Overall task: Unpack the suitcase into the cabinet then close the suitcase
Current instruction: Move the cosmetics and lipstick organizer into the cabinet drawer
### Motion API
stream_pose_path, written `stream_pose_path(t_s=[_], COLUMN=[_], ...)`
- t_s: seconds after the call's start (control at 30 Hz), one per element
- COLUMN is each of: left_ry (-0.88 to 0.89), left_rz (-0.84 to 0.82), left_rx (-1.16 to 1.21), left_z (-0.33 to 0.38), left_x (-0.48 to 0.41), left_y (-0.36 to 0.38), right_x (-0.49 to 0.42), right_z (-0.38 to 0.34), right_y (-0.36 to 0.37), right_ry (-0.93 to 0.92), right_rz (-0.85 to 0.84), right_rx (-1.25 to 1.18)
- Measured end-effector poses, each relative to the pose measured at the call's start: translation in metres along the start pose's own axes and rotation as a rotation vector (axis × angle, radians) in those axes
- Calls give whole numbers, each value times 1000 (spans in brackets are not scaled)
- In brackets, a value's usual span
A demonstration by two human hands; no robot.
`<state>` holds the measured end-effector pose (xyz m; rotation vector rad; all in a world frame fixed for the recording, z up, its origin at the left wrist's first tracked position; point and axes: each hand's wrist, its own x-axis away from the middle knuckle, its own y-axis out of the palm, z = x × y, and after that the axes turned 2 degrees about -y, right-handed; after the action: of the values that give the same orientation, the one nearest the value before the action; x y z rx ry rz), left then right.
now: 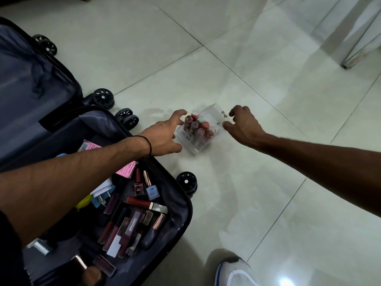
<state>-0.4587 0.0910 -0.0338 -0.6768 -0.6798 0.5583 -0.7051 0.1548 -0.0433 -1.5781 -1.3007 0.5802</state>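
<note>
Currently: both hands at a clear acrylic organiser on the floor, beside the open suitcase.

Surface is a pale, glossy tiled floor (pixel 268 182) with dark grout lines and glare; a white furniture leg (pixel 350 56) stands at upper right, and a white shoe with blue trim (pixel 233 273) is at the lower edge. The black wheeled suitcase with grey lining (pixel 179 203) lies open at left, with lip-gloss tubes and nail-polish bottles (pixel 136 215) loose inside. The clear acrylic organiser (pixel 193 148), holding upright reddish lipstick tubes (pixel 198 125), sits on the floor just beside the suitcase wheels. The left hand (pixel 165 137) has its fingers spread at the organiser's left side. The right hand (pixel 243 124) has its fingers curled at the right edge; grip cannot be confirmed.
</note>
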Motion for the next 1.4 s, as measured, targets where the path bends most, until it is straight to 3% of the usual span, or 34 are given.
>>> stream_pose_path(t_s=[0.23, 0.4, 0.67, 0.87, 0.97, 1.07, 1.23, 1.4], left_ry=[-63, -68, -117, -161, -181, -183, -176, -181], left_rz=[-73, -114, -170, -200, -204, -193, -188, -194], left_rx=[-13, 9, 152, 277, 302, 294, 281, 281], left_z=[-6, -6, -3, 0, 0, -2, -1, 1], left_x=[-6, -9, -7, -4, -3, -5, -6, -2], left_y=[2, 0, -3, -10, -13, -11, -9, -11], right_x=[-12, -17, 20, 47, 51, 51, 47, 39], right_z=[-1, -8, -33, -40, -34, -30, -28, -22], right_y=[26, 19, -4, 5, 9, 8, 5, 10], right_ry=[231, 191, -134, -515, -595, -529, -196, -125], right_rz=[-157, -22, 164, 180, 149, 89, -39, -97], right_rx=[-244, -224, -396, -128, -67, -174, -517, -664])
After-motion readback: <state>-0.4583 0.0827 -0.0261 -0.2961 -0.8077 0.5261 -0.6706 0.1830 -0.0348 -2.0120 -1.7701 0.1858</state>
